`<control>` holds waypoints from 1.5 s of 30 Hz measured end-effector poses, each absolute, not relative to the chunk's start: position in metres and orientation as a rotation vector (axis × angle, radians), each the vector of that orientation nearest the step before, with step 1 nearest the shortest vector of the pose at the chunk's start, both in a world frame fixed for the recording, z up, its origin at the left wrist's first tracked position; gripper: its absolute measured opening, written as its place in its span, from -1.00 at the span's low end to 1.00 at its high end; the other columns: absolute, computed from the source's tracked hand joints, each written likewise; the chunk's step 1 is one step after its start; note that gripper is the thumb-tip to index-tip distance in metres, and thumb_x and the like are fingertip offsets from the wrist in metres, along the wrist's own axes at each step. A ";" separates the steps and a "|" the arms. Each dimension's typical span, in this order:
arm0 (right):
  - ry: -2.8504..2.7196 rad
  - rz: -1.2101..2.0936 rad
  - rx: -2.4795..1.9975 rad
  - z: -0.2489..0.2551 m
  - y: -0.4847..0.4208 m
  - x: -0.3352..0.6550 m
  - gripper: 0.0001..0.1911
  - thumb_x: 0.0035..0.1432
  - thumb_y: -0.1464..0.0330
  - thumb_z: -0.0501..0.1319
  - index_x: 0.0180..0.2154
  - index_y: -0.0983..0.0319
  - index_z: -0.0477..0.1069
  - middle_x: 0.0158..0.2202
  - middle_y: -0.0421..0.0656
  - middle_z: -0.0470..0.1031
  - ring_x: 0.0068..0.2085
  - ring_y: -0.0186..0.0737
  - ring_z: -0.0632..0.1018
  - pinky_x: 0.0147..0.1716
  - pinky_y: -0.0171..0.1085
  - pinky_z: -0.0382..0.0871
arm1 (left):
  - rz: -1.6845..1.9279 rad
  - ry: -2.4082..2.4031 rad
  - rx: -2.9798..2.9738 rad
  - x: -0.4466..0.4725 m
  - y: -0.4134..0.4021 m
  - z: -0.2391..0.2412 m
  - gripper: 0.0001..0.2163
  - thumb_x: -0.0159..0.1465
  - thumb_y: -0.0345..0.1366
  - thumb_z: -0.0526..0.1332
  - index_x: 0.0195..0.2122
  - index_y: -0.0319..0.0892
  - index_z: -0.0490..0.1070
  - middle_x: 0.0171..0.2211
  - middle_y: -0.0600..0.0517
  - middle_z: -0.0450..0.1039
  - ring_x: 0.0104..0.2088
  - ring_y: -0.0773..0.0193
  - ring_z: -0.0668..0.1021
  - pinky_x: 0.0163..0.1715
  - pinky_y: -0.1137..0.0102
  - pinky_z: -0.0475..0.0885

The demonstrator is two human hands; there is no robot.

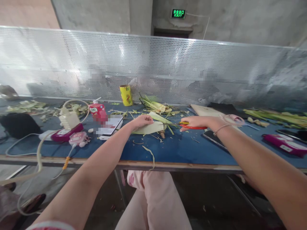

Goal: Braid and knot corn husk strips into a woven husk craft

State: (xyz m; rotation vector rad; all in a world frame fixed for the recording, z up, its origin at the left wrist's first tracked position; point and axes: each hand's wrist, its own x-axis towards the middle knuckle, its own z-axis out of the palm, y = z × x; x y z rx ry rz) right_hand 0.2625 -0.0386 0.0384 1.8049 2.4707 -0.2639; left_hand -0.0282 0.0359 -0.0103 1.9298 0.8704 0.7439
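Note:
My left hand [142, 121] is closed, its fingertips pinching a pale green corn husk [153, 128] just above the blue tabletop. In my right hand [200, 121] is a pair of scissors [195, 127] with red and yellow handles. Their blades point left and reach the right end of the husk; whether they are parted I cannot tell. Beneath and beside the husk lie green leaf strips [170, 127] and a small brownish stub [162, 134]. More husks [155, 105] are heaped behind my hands.
A yellow can [126, 95] stands by the perforated metal screen [144, 51]. To the left are a phone [111, 125], a pink carton [97, 110] and a power strip [67, 132] with cables. Another phone [213, 139] lies under my right wrist; a purple box [285, 143] sits farther right.

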 end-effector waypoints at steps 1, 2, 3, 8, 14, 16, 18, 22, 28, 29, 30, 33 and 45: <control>2.460 -0.317 1.776 0.037 -0.037 0.263 -0.41 -0.11 -0.22 0.11 -0.30 0.15 0.33 -0.25 -0.11 0.48 -0.30 -0.11 0.48 -0.36 -0.23 0.25 | 0.744 0.871 1.922 -0.028 0.035 -0.010 -0.71 -0.06 -0.13 0.34 -0.47 -0.25 0.37 -0.55 0.14 0.28 -0.50 0.44 0.27 -0.44 0.45 0.11; 2.456 -0.360 1.753 0.035 -0.036 0.263 -0.40 -0.10 -0.21 0.11 -0.27 0.15 0.33 -0.21 -0.10 0.48 -0.27 -0.08 0.48 -0.35 -0.22 0.25 | 0.743 0.870 1.916 -0.028 0.034 -0.009 -0.70 -0.07 -0.12 0.34 -0.47 -0.25 0.37 -0.55 0.13 0.29 -0.50 0.43 0.28 -0.43 0.45 0.12; 2.458 -0.385 1.743 0.034 -0.034 0.263 -0.39 -0.10 -0.21 0.12 -0.25 0.15 0.33 -0.19 -0.08 0.48 -0.25 -0.06 0.48 -0.33 -0.22 0.25 | 0.740 0.867 1.914 -0.028 0.034 -0.009 -0.70 -0.07 -0.12 0.34 -0.46 -0.25 0.37 -0.54 0.13 0.29 -0.49 0.43 0.28 -0.42 0.45 0.13; 2.503 -0.409 1.771 0.028 -0.029 0.263 -0.35 -0.17 -0.21 0.16 -0.21 0.15 0.38 -0.18 -0.06 0.49 -0.22 -0.02 0.49 -0.33 -0.21 0.25 | 0.739 0.862 1.913 -0.028 0.035 -0.010 -0.68 -0.08 -0.10 0.35 -0.46 -0.25 0.38 -0.54 0.12 0.31 -0.48 0.41 0.31 -0.41 0.44 0.15; 2.511 -0.428 1.733 0.024 -0.025 0.260 -0.37 -0.15 -0.24 0.12 -0.29 0.15 0.36 -0.25 -0.12 0.49 -0.26 -0.07 0.48 -0.36 -0.25 0.21 | 0.740 0.837 1.899 -0.028 0.035 -0.009 -0.70 -0.09 -0.13 0.36 -0.47 -0.25 0.38 -0.57 0.13 0.30 -0.51 0.43 0.28 -0.44 0.45 0.12; 2.501 -0.427 1.727 0.025 -0.026 0.258 -0.37 -0.14 -0.24 0.12 -0.30 0.15 0.35 -0.26 -0.12 0.48 -0.26 -0.09 0.48 -0.36 -0.25 0.20 | 0.745 0.833 1.898 -0.028 0.034 -0.009 -0.70 -0.08 -0.14 0.36 -0.47 -0.26 0.39 -0.57 0.13 0.30 -0.51 0.43 0.29 -0.44 0.45 0.12; 2.492 -0.429 1.729 0.026 -0.027 0.256 -0.37 -0.12 -0.24 0.11 -0.29 0.16 0.35 -0.26 -0.12 0.47 -0.27 -0.10 0.47 -0.36 -0.25 0.19 | 0.745 0.828 1.904 -0.028 0.035 -0.010 -0.70 -0.07 -0.14 0.36 -0.47 -0.26 0.39 -0.56 0.13 0.31 -0.49 0.42 0.30 -0.42 0.45 0.14; 2.481 -0.433 1.732 0.030 -0.030 0.254 -0.39 -0.10 -0.23 0.11 -0.31 0.16 0.35 -0.31 -0.14 0.46 -0.30 -0.12 0.46 -0.38 -0.26 0.17 | 0.738 0.827 1.916 -0.027 0.036 -0.011 -0.70 -0.08 -0.13 0.36 -0.47 -0.26 0.39 -0.57 0.13 0.30 -0.50 0.43 0.29 -0.43 0.45 0.13; 2.493 -0.405 1.725 0.028 -0.027 0.258 -0.39 -0.13 -0.24 0.12 -0.35 0.16 0.36 -0.35 -0.15 0.45 -0.35 -0.16 0.43 -0.40 -0.25 0.15 | 0.731 0.834 1.917 -0.027 0.035 -0.011 -0.69 -0.10 -0.11 0.37 -0.48 -0.25 0.39 -0.57 0.14 0.30 -0.51 0.42 0.29 -0.43 0.44 0.14; 2.497 -0.401 1.725 0.028 -0.026 0.258 -0.39 -0.14 -0.24 0.13 -0.36 0.15 0.36 -0.35 -0.15 0.45 -0.35 -0.16 0.43 -0.41 -0.25 0.14 | 0.732 0.833 1.915 -0.026 0.035 -0.011 -0.69 -0.11 -0.11 0.37 -0.49 -0.24 0.39 -0.57 0.13 0.31 -0.50 0.42 0.30 -0.43 0.44 0.15; 2.499 -0.395 1.727 0.028 -0.026 0.258 -0.39 -0.15 -0.24 0.14 -0.37 0.15 0.36 -0.35 -0.15 0.45 -0.36 -0.17 0.43 -0.42 -0.25 0.14 | 0.735 0.834 1.912 -0.026 0.035 -0.010 -0.69 -0.11 -0.11 0.37 -0.49 -0.24 0.39 -0.57 0.13 0.31 -0.50 0.42 0.30 -0.42 0.44 0.15; 2.498 -0.368 1.726 0.030 -0.027 0.258 -0.40 -0.16 -0.25 0.15 -0.42 0.15 0.35 -0.39 -0.17 0.44 -0.40 -0.19 0.42 -0.43 -0.25 0.14 | 0.739 0.832 1.911 -0.025 0.035 -0.011 -0.70 -0.11 -0.13 0.37 -0.51 -0.25 0.38 -0.56 0.12 0.31 -0.49 0.42 0.31 -0.41 0.44 0.17; 2.525 -0.292 1.760 0.035 -0.029 0.257 -0.44 -0.21 -0.20 0.22 -0.49 0.16 0.34 -0.45 -0.17 0.41 -0.43 -0.20 0.39 -0.46 -0.25 0.14 | 0.739 0.810 1.940 -0.026 0.035 -0.010 -0.71 -0.08 -0.13 0.35 -0.50 -0.24 0.36 -0.58 0.13 0.28 -0.53 0.44 0.27 -0.47 0.45 0.12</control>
